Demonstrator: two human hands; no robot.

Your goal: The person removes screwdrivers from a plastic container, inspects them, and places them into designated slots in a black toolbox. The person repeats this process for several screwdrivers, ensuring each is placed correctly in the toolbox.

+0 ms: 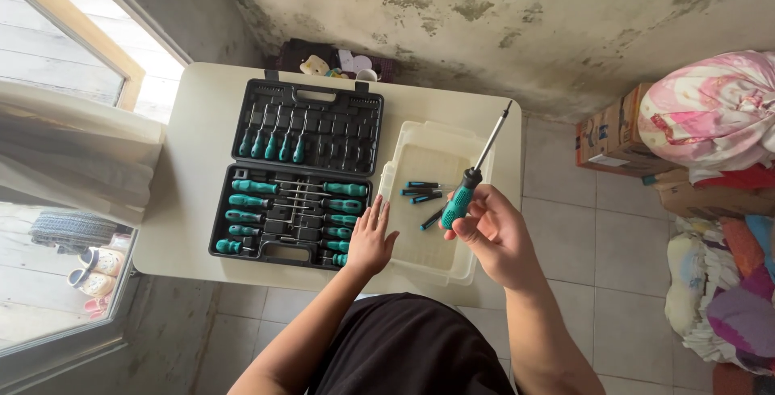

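While right hand (496, 234) clamps screwdriver (476, 171), tip at 1 o'clock, over tray (404, 149). Left hand (370, 242) flat, fingers apart, on case (242, 238) edge.

Bright daylight floods in from the window (73, 48) at ten o'clock, overexposing it; the wall (525, 16) sits dimmer, edges bend slightly, focus stays sharp.

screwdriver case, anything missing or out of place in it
A few. The open black case has empty slots; several small screwdrivers lie loose in the clear tray beside it, and the right hand holds a large teal-handled screwdriver.
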